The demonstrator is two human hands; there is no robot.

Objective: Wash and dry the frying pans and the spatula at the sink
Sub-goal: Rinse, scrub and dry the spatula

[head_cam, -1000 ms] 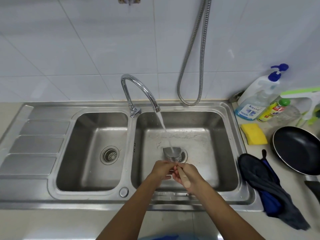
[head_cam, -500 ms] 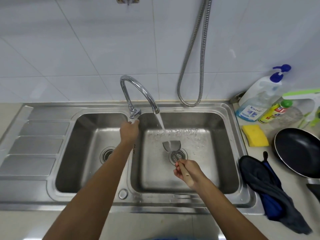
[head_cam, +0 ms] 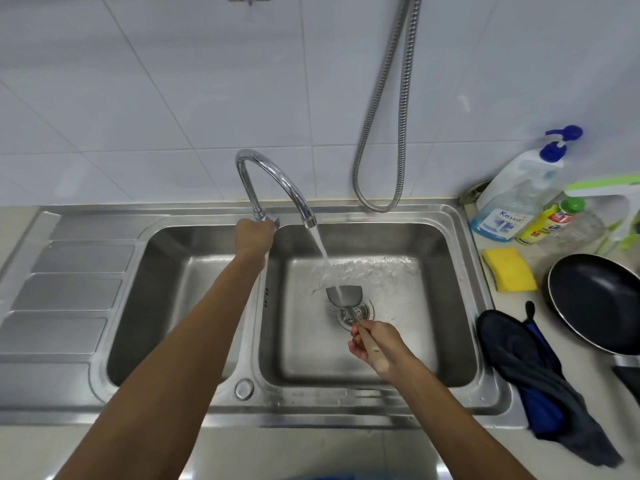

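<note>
Head view: the spatula (head_cam: 344, 296) is held under running water in the right basin of the sink (head_cam: 346, 410).

The right grip (head_cam: 375, 342) is curled round the spatula's wooden handle, with the metal blade over the drain (head_cam: 363, 311), clear of the basin walls on every side. The left grip (head_cam: 254, 233) reaches over the divider between the basins and is wrapped round the base of the tap (head_cam: 273, 178); its fingers are hidden. The left basin and the ribbed drainer lie open to the left. On the table (head_cam: 588, 403) to the right, a dark cloth (head_cam: 533, 375) lies just beside the sink rim, with a yellow sponge (head_cam: 509, 270) behind it and a black pan (head_cam: 595, 299) near the frame edge. Bottles (head_cam: 512, 192) stand at the white tiled wall, where a metal hose (head_cam: 384, 133) hangs in a loop above the sink's back edge.
</note>
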